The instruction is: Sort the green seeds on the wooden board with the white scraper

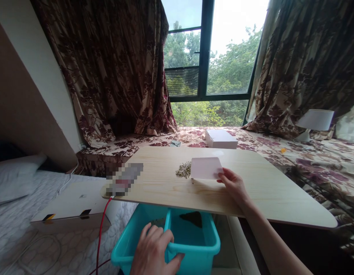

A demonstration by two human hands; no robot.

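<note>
Left grip (155,248): closed on the turquoise two-compartment plastic bin (194,249), fingers over the divider, thumb outside the near wall; how firmly, I cannot tell from here. The bin sits below the near edge of the pale wood-grain counter (280,191), its far part hidden beneath that edge.

Right grip (233,185): thumb and fingers pinch the thin, white rectangular card (206,168) at its near right corner. The card is over the counter, roughly midway between near and far edges, its left edge just beside the loose pile of small greenish-brown grains (183,170).

Possible faults:
1. Grains pass under the card. Likely cause: its lower edge not lying flat; a shadow shows below it.
2. The card swivels or bends. Likely cause: support at one corner only.
3. Grains scatter over the near edge and miss the bin. Likely cause: a quick stroke, or the bin out of line. A few strays already lie apart from the pile, near the card's lower left corner.

Appearance: the card is plain, matte and unmarked, with no visible crease. The grains are mixed with pale specks, heaped unevenly, ragged at the border, and probably roll easily.
</note>
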